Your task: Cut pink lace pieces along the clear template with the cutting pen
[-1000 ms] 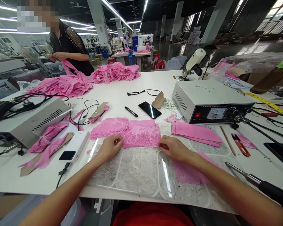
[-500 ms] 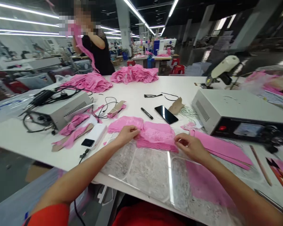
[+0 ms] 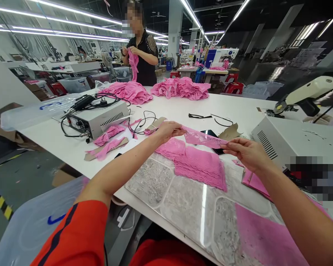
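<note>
Between left grip (image 3: 169, 131) and right grip (image 3: 246, 152): pink lace strip (image 3: 200, 139), ends pinched.

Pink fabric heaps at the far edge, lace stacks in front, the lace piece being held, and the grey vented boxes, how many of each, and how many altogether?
Pink fabric heaps: 2
Lace stacks: 2
Held lace piece: 1
Grey vented boxes: 2
Total: 7

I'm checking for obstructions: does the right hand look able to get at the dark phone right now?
Probably not directly: the right hand pinches one end of a pink lace strip, which spans to the left hand and hides the middle of the phone in this view.
</note>
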`<state>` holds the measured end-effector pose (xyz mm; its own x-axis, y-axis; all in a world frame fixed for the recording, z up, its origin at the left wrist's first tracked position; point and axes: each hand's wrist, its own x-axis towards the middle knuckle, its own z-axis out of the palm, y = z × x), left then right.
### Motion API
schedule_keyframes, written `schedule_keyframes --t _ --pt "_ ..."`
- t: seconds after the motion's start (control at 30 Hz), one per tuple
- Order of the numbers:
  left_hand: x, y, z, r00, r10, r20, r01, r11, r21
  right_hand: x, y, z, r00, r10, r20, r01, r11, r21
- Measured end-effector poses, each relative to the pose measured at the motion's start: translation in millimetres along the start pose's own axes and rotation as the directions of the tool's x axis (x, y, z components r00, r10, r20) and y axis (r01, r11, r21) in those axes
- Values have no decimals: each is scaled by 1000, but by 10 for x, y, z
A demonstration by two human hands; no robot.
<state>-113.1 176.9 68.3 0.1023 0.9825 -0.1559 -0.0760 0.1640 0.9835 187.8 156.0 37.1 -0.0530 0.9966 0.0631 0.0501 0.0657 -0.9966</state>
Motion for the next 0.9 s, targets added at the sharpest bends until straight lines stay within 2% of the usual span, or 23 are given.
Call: schedule_keyframes --t 0.13,0.27,0.37,0.5,0.67,0.8,0.9 --pt "162 -85 15 1000 -21 -15 22 995 96 191 55 74 999 34 9 -34 999 5" --pt "412 -87 127 999 38 -25 -32 973 227 399 45 13 998 -50 -29 49 998 -46" --pt "516 -115 207 995 100 8 -96 930 356 415 46 -107 990 -132 -47 124 983 -137" --pt "494 -316 272 990 76 116 -130 803 582 233 196 -212 992 -121 43 128 922 -365" --pt "434 -483 322 960 72 270 -259 589 765 44 366 -240 989 -64 137 137 760 -635" --pt "309 -430 276 915 117 386 -396 446 803 -49 272 -176 981 -134 141 195 674 -713" --pt "142 -412 179 868 120 482 -490 368 790 -160 200 -18 962 -142 234 268 666 -697"
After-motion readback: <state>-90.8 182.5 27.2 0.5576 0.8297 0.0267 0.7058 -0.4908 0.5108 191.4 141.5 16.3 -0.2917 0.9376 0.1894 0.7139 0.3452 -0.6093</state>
